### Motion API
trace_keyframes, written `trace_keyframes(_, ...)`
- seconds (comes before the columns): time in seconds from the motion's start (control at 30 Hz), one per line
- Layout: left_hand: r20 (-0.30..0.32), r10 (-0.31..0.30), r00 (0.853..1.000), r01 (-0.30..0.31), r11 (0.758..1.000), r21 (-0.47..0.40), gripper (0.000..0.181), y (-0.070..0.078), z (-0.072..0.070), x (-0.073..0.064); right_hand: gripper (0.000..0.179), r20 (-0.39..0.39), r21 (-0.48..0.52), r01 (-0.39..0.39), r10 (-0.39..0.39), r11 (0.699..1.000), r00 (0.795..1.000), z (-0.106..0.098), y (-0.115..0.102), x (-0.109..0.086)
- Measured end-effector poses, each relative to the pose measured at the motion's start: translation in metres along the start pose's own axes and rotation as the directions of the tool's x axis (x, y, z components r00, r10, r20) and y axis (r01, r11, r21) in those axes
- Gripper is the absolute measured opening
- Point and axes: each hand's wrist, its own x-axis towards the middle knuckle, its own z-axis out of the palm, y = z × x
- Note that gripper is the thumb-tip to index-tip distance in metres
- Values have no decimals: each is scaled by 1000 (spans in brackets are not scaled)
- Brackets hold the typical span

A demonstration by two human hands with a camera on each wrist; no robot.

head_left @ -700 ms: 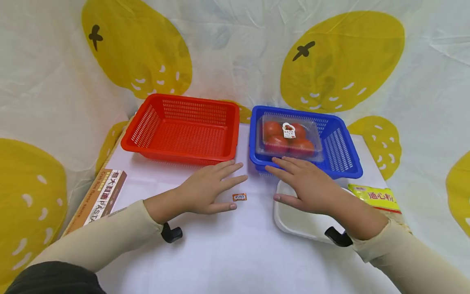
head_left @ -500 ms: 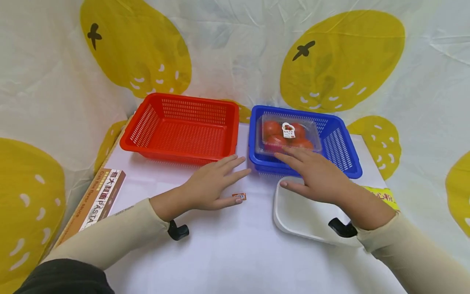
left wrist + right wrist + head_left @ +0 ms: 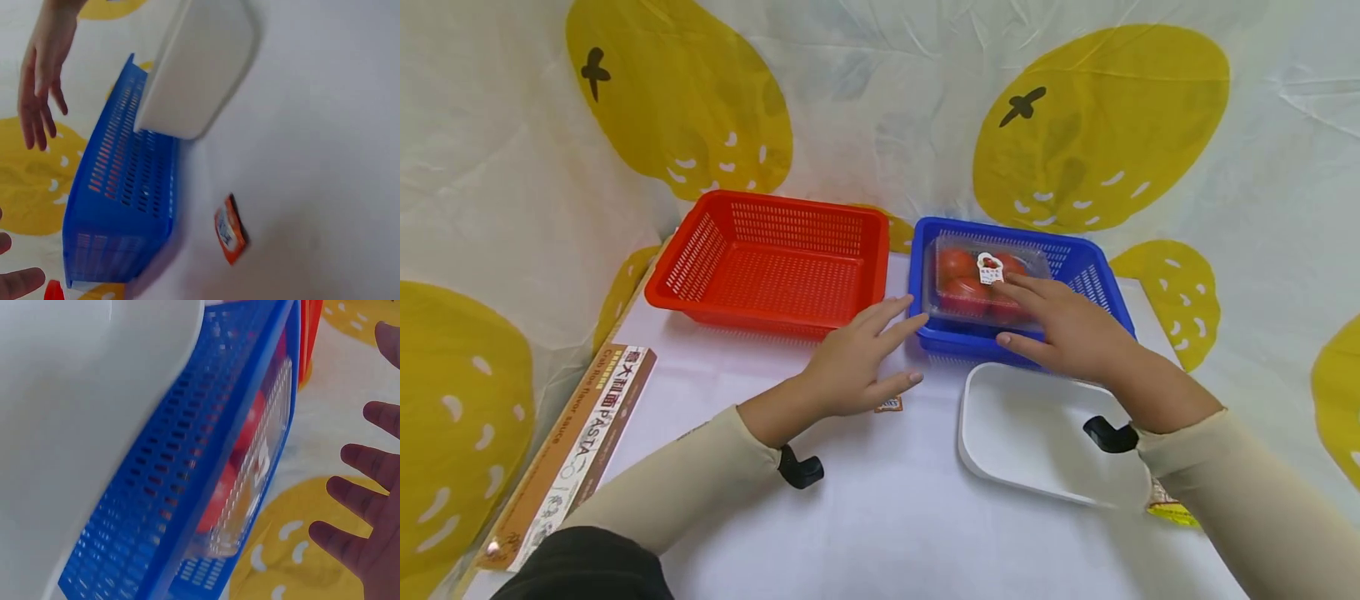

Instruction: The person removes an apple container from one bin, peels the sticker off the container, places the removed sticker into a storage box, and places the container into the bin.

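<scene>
My right hand [image 3: 1067, 333] hovers with spread fingers over the front of the blue basket [image 3: 1105, 279], near a clear plastic box of tomatoes [image 3: 958, 265] inside it. In the right wrist view, a gap shows between these fingers [image 3: 356, 494] and the box. Between the two baskets, my left hand [image 3: 857, 367] floats above the white table with straight, parted fingers, holding nothing. Just below it lies a small orange packet [image 3: 889, 406], partly covered by the hand in the head view but whole in the left wrist view.
A red basket [image 3: 797, 221] with nothing in it stands at the back left. In front of the blue basket is a white tray [image 3: 1022, 442]. A long pasta box [image 3: 580, 442] lies along the left edge. A yellow packet [image 3: 1176, 513] is mostly hidden under the right arm.
Both hands have moved forward and to the right. The right hand has gone from above the blue basket's front rim to over the tomato box. The baskets and tray have not moved.
</scene>
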Motion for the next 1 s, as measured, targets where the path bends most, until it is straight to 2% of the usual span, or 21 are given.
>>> trace_keyframes(0.2,-24,-109,994,106,989,-104,73,6,1,17,79,-2,9,-33,33,999,999,-6,19,9)
trace_keyframes(0.37,-57,-177,983,157,953,-260,72,10,7,29,79,-22,3,-38,38,999,999,-9,37,13)
trace_keyframes(0.5,-86,-210,974,169,925,-341,71,11,14,40,79,-7,10,-91,91,996,996,-14,50,14)
trace_keyframes(0.6,-113,-253,961,191,901,-390,68,12,17,47,79,10,43,-133,133,990,991,-17,61,17)
trace_keyframes(0.7,-133,-303,944,214,865,-453,63,12,19,52,79,31,113,-171,169,979,985,-18,72,20)
trace_keyframes(0.87,-132,-375,918,259,815,-518,61,15,28,58,80,51,211,-242,236,947,970,-20,89,23)
trace_keyframes(1.0,-142,-403,904,272,799,-536,58,16,40,64,79,57,261,-276,271,925,961,-20,102,21)
